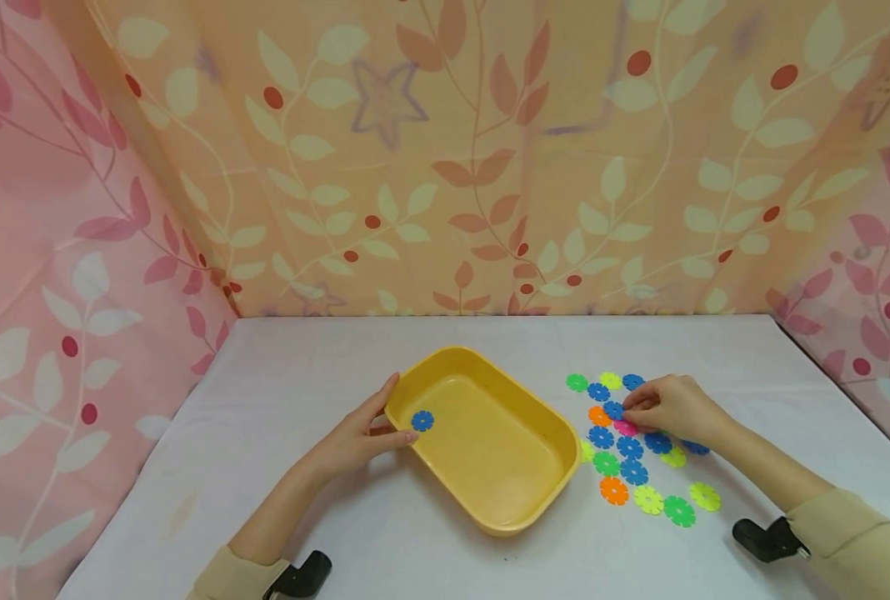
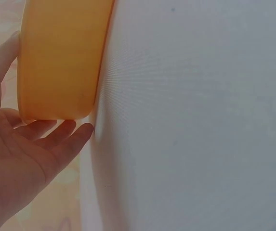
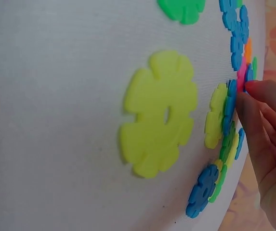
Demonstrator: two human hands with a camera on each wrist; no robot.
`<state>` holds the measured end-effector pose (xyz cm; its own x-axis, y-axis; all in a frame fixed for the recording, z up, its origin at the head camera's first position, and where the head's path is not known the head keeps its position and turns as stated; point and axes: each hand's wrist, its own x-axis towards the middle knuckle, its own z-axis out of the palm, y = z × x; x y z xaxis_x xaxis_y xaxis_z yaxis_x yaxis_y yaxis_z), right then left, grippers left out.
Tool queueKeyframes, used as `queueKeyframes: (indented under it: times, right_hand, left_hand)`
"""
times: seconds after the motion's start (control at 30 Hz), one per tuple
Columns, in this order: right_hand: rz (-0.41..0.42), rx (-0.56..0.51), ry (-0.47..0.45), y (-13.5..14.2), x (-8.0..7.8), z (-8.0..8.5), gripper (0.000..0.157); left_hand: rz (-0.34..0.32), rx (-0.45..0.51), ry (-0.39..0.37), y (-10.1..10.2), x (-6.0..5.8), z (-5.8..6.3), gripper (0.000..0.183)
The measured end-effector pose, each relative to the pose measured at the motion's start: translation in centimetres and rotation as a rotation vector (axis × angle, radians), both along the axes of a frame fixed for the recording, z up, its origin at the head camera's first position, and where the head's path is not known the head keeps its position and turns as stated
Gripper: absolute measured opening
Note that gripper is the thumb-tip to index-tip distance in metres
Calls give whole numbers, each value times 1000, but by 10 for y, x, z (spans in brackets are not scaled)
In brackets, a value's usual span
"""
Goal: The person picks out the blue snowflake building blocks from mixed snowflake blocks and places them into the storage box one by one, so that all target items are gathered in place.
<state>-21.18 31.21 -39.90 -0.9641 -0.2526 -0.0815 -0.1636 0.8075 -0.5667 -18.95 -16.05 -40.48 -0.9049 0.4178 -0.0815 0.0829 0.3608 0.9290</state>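
My tan sleeves point(image 1: 846, 529) are reaching in from the front, and a black thing point(image 1: 306, 573) is sticking out by each cuff. A white cloth point(image 1: 385, 533) is lying under everything, with a faint tan smudge point(image 1: 182, 512) showing on the left. My left hand point(image 1: 355, 437) is gripping the left end of a yellow tray point(image 1: 505, 421), with my thumb on the rim. The tray is sitting on the cloth, and one blue flower disc point(image 1: 422, 421) is lying inside it. Right of the tray, blue, green, yellow, orange and pink flower discs point(image 1: 629, 447) are lying in a loose bunch. There my right hand point(image 1: 677, 410) is pinching another blue disc point(image 1: 612, 410). At the back, an orange wall of cloth point(image 1: 482, 158) is hanging, showing pale leaves, red dots and a purple star point(image 1: 390, 102). Pink leafy walls point(image 1: 10, 208) are standing on both sides.
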Motion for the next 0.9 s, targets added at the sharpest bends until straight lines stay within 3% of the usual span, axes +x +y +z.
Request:
queueKeyframes:
  times: [0.43, 0.7, 0.9]
  right_hand:
    - [21, 9, 23, 2, -1, -1, 25]
    - [-85, -117, 38, -11, 1, 9, 35]
    - [-66, -333, -23, -46, -4, 32, 40]
  left_hand:
    - [1, -3, 2, 0, 1, 1, 97]
    - [3, -4, 5, 1, 1, 2, 97]
    - [12, -5, 3, 0, 0, 0, 99]
